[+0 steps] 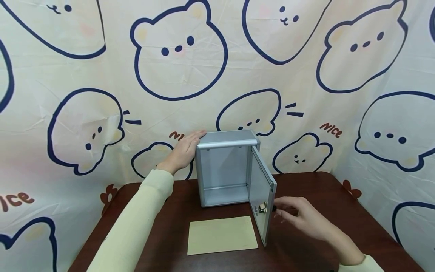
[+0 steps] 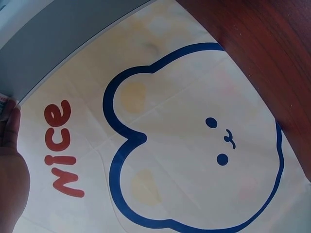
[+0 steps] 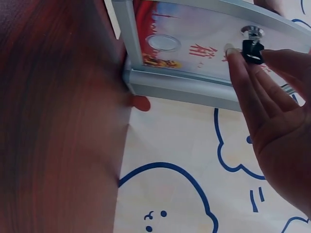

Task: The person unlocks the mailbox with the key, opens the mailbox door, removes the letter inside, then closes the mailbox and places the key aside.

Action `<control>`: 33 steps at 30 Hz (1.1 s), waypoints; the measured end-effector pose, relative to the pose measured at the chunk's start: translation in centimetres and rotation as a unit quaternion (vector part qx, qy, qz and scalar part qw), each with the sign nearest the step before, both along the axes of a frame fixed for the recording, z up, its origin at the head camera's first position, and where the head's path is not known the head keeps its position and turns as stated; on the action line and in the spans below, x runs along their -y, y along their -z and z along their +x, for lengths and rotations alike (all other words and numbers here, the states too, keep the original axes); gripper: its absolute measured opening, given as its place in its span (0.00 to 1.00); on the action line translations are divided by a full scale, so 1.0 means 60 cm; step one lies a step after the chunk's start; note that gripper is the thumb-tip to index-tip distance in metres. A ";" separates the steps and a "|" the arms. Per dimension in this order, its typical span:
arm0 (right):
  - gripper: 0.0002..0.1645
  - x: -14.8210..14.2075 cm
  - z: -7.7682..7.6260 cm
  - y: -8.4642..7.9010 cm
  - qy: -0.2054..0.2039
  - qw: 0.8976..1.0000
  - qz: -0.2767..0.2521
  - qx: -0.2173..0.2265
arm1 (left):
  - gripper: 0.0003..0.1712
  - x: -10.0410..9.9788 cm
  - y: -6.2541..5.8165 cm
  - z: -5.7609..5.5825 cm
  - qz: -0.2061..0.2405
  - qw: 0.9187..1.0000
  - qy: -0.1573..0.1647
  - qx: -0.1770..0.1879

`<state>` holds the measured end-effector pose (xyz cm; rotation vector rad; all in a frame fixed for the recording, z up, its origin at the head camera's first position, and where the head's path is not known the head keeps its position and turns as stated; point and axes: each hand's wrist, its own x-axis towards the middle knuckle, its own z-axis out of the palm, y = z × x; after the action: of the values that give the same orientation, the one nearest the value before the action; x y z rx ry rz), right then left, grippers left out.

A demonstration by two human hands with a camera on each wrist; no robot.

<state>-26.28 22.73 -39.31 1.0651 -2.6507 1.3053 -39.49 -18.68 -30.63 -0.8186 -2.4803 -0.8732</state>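
Observation:
A grey metal box [image 1: 227, 138] stands upright on the table, its inside bare and its hinged door [image 1: 261, 185] swung out toward me at the right. My left hand [image 1: 183, 152] rests on the box's upper left corner with fairly straight fingers; only part of that hand shows at the left wrist view's edge. At the door's outer face, my right hand [image 3: 284, 114] pinches a black-headed key [image 3: 252, 52] between thumb and fingers. The key sits in a round silver lock [image 3: 252, 32]. On the door's inner side the lock's metal back [image 1: 263, 207] sticks out.
A pale yellow sheet [image 1: 222, 236] lies on the dark brown table [image 1: 170, 234] in front of the box, close to the door's lower edge. Behind the table hangs a cream cloth [image 1: 183, 75] printed with bear outlines. Red lettering and a picture cover the door's front.

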 end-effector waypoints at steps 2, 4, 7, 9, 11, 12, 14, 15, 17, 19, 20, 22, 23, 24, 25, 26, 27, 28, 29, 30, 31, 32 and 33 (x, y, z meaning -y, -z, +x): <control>0.16 0.002 -0.002 0.004 -0.005 1.000 -0.004 -0.010 | 0.31 0.000 0.001 0.000 0.000 1.000 0.000 -0.001; 0.16 0.004 -0.003 0.007 -0.013 1.000 -0.009 -0.022 | 0.31 0.000 0.001 0.000 0.000 1.000 0.000 -0.003; 0.16 0.007 -0.004 0.009 -0.018 0.999 -0.015 -0.039 | 0.31 0.000 0.002 -0.001 0.001 1.000 0.000 -0.005; 0.16 0.010 -0.003 0.009 -0.016 0.999 -0.018 -0.047 | 0.31 0.001 0.003 -0.001 0.002 1.000 0.002 -0.004; 0.16 0.011 -0.003 0.008 -0.012 0.998 -0.018 -0.052 | 0.31 0.001 0.004 0.000 0.002 1.000 0.002 -0.004; 0.16 0.012 -0.003 0.007 -0.010 0.998 -0.017 -0.055 | 0.31 0.001 0.004 0.001 0.001 1.000 0.001 -0.003; 0.15 0.013 -0.003 0.007 -0.008 0.998 -0.016 -0.059 | 0.31 0.001 0.005 0.001 0.001 1.000 0.001 -0.001; 0.16 0.014 -0.003 0.007 -0.006 0.998 -0.015 -0.060 | 0.31 0.000 0.005 0.001 0.001 1.000 0.000 -0.001; 0.16 0.015 -0.003 0.007 -0.003 0.998 -0.012 -0.064 | 0.31 0.000 0.006 0.001 0.000 1.000 -0.002 0.000; 0.16 0.017 -0.003 0.007 0.001 0.998 -0.009 -0.065 | 0.31 0.000 0.006 -0.001 0.000 1.000 -0.002 -0.001; 0.16 0.017 -0.004 0.007 0.003 0.998 -0.008 -0.065 | 0.31 -0.001 0.006 -0.001 0.000 1.000 -0.002 -0.003; 0.17 0.019 -0.004 0.008 0.007 0.998 -0.006 -0.065 | 0.31 -0.001 0.005 -0.001 0.001 1.000 -0.002 -0.005; 0.17 0.020 -0.004 0.008 0.009 0.998 -0.005 -0.064 | 0.31 -0.001 0.005 -0.002 0.001 1.000 -0.002 -0.006; 0.18 0.020 -0.004 0.008 0.010 0.998 -0.004 -0.063 | 0.31 -0.001 0.005 -0.002 0.000 1.000 -0.002 -0.006; 0.18 0.021 -0.005 0.008 0.012 0.998 -0.003 -0.063 | 0.31 -0.001 0.004 -0.002 0.000 1.000 -0.002 -0.006; 0.18 0.022 -0.005 0.008 0.013 0.998 -0.002 -0.063 | 0.31 -0.001 0.003 -0.002 0.000 1.000 -0.002 -0.007; 0.18 0.023 -0.005 0.008 0.013 0.998 -0.002 -0.065 | 0.31 -0.001 0.003 -0.002 -0.001 1.000 -0.002 -0.007; 0.18 0.024 -0.005 0.008 0.013 0.998 -0.002 -0.066 | 0.31 -0.001 0.003 -0.001 -0.002 1.000 -0.003 -0.006; 0.18 0.024 -0.004 0.008 0.012 0.998 -0.004 -0.069 | 0.31 -0.001 0.003 -0.001 -0.002 1.000 -0.003 -0.006; 0.18 0.025 -0.004 0.009 0.010 0.997 -0.006 -0.072 | 0.31 -0.001 0.003 -0.001 -0.002 1.000 -0.003 -0.006; 0.18 0.025 -0.004 0.009 0.008 0.997 -0.009 -0.075 | 0.31 -0.001 0.002 0.000 -0.001 1.000 -0.002 -0.006; 0.18 0.026 -0.004 0.010 0.004 0.997 -0.012 -0.077 | 0.31 -0.001 0.002 0.000 0.000 1.000 -0.002 -0.006; 0.18 0.026 -0.003 0.010 0.000 0.997 -0.017 -0.079 | 0.31 -0.001 0.003 0.000 0.000 1.000 -0.002 -0.006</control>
<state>-26.48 21.17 -39.92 1.1151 -2.5052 1.2064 -39.51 -18.64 -30.78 -0.8163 -2.4716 -0.8647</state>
